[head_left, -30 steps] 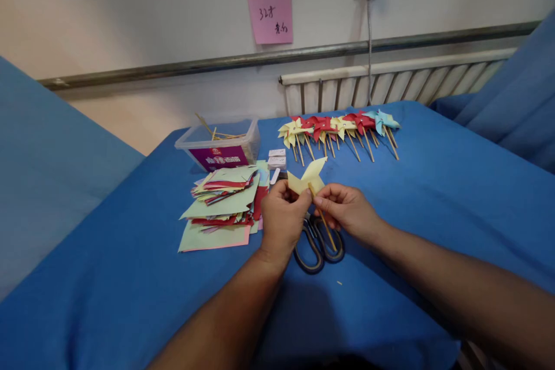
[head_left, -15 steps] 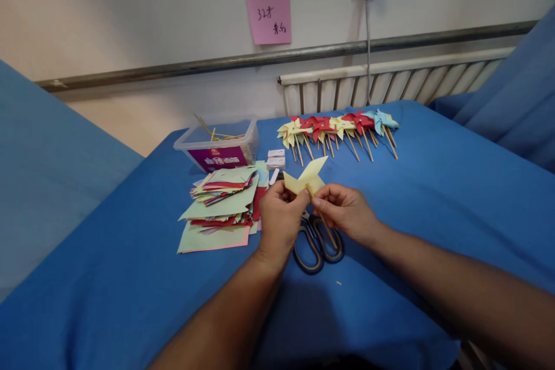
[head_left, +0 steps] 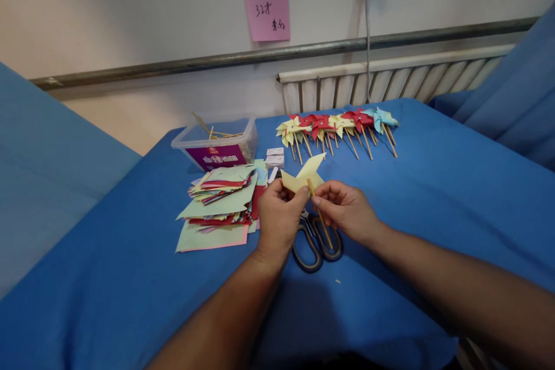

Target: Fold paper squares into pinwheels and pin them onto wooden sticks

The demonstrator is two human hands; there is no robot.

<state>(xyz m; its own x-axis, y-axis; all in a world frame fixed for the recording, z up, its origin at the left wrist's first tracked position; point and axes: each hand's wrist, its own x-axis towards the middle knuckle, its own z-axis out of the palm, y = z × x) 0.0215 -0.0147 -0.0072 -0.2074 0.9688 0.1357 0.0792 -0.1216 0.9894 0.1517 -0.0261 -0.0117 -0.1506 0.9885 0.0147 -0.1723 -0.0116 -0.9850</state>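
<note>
Right now the left hand (head_left: pixel 280 214) is clamped on a folded yellow paper (head_left: pixel 310 172), its thumb pressing close to the upper end of a thin wooden stick (head_left: pixel 324 228). The right hand (head_left: pixel 347 211) pinches that stick between thumb and fingers, just below the paper. The stick slants down, its lower end over the handles of a pair of dark-handled scissors (head_left: pixel 309 270). Both hands are close together above the counter (head_left: pixel 425 185), which is covered in blue cloth. A tiny pale scrap (head_left: pixel 337 281) lies near the scissors, on the person's side.

To the left of the left hand sits an untidy stack of coloured paper (head_left: pixel 221 202), green, red and pink among it. Just behind the stack stands a clear plastic tub (head_left: pixel 247 147) with a purple label and more sticks inside. Small white boxes (head_left: pixel 274 161) are beside the tub. Farther back, finished pinwheels (head_left: pixel 321 124) in yellow, red and blue lie in a row before the radiator (head_left: pixel 390 69). A pink note (head_left: pixel 266 11) hangs on the wall above.
</note>
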